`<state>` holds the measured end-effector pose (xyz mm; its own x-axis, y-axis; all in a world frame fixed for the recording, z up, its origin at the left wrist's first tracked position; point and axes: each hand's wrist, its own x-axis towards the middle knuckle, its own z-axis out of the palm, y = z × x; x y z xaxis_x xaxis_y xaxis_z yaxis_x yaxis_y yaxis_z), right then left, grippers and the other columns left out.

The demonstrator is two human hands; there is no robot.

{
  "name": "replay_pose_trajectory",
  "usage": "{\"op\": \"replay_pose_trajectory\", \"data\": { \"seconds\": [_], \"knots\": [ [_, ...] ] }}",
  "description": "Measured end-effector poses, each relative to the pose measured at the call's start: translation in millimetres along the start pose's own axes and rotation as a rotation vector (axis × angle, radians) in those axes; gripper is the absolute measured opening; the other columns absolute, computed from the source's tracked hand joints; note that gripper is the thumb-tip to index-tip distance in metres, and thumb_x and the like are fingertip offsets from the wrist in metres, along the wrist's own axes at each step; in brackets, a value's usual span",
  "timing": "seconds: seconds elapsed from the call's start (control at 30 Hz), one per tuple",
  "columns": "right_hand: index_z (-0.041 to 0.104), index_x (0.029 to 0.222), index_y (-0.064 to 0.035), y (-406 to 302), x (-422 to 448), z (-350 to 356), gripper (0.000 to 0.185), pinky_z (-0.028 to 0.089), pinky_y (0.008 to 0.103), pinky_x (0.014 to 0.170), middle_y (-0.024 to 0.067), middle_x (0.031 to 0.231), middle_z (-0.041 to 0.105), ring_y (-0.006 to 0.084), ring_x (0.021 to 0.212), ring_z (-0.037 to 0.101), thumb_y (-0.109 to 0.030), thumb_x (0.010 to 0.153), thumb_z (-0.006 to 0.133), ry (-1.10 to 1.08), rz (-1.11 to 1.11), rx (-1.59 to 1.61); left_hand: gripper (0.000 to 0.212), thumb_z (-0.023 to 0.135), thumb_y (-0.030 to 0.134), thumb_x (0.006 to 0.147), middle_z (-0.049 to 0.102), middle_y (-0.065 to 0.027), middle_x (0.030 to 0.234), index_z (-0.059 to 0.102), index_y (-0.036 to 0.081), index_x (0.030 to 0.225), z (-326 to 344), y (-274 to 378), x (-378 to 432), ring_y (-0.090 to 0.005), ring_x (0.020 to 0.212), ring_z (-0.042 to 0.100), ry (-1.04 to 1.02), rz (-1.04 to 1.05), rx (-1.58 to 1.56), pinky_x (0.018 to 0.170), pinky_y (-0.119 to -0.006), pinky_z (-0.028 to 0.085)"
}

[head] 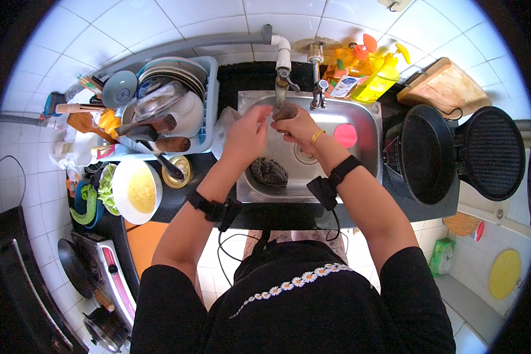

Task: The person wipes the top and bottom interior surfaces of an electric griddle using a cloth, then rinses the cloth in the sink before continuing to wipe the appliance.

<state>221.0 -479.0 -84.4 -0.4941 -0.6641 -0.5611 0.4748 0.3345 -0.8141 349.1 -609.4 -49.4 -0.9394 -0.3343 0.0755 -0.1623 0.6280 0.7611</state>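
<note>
Both hands are over a stainless-steel sink (367, 115), close to the tap (282, 82) on the wall side. My right hand (298, 124) is closed around a small dark brown thing (284, 113) just below the spout; what it is I cannot tell. To its left, my left hand (248, 135) is raised with its fingers slightly bent and apart, and nothing shows in it. A dark, crumpled wet cloth or scrubber (269, 171) lies at the sink's near left corner. Beyond my right wrist, a round pink thing (345, 135) lies in the basin, right of the drain strainer (306, 155).
Left of the sink stands a dish rack (210, 101) with plates and pans. Before it are a white bowl of yellowish liquid (137, 192) and a small yellow-rimmed dish (177, 171). Soap bottles (378, 79), a wooden board (447, 88) and an open electric griddle (427, 155) stand right.
</note>
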Motion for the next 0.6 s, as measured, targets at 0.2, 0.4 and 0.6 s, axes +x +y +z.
{"op": "replay_pose_trajectory", "data": {
  "seconds": [0.2, 0.4, 0.6],
  "knots": [
    [0.058, 0.114, -0.0059, -19.9, -10.8, 13.7, 0.036, 0.056, 0.0305, 0.054, 0.004, 0.091, 0.065, 0.0135, 0.067, 0.062, -0.015, 0.083, 0.073, 0.033, 0.037, -0.048, 0.022, 0.068, 0.02, 0.092, 0.063, -0.0082, 0.088, 0.063, 0.007, 0.109, -38.6, 90.1, 28.0, -0.0188, 0.074, 0.065, 0.257, 0.208, -0.055, 0.065, -0.032, 0.052],
    [0.049, 0.119, -0.0035, -5.4, -10.1, -0.5, 0.057, 0.049, 0.0282, 0.047, 0.0053, 0.083, 0.063, 0.0129, 0.062, 0.059, -0.019, 0.075, 0.08, 0.012, -0.012, -0.188, 0.014, 0.069, 0.018, 0.087, 0.063, -0.0092, 0.086, 0.064, 0.008, 0.093, -27.5, 94.1, 44.6, -0.0285, 0.075, 0.065, 0.281, 0.318, 0.194, 0.066, -0.038, 0.052],
    [0.048, 0.118, 0.0009, 0.3, -38.5, -19.7, 0.067, 0.05, 0.0315, 0.048, 0.0113, 0.094, 0.063, 0.0187, 0.067, 0.061, -0.013, 0.064, 0.085, 0.05, -0.121, -0.391, 0.014, 0.068, 0.014, 0.083, 0.064, -0.0084, 0.085, 0.06, 0.007, 0.091, -36.0, 99.1, 34.1, -0.0297, 0.077, 0.065, 0.273, 0.25, 0.314, 0.066, -0.04, 0.052]
  ]
}}
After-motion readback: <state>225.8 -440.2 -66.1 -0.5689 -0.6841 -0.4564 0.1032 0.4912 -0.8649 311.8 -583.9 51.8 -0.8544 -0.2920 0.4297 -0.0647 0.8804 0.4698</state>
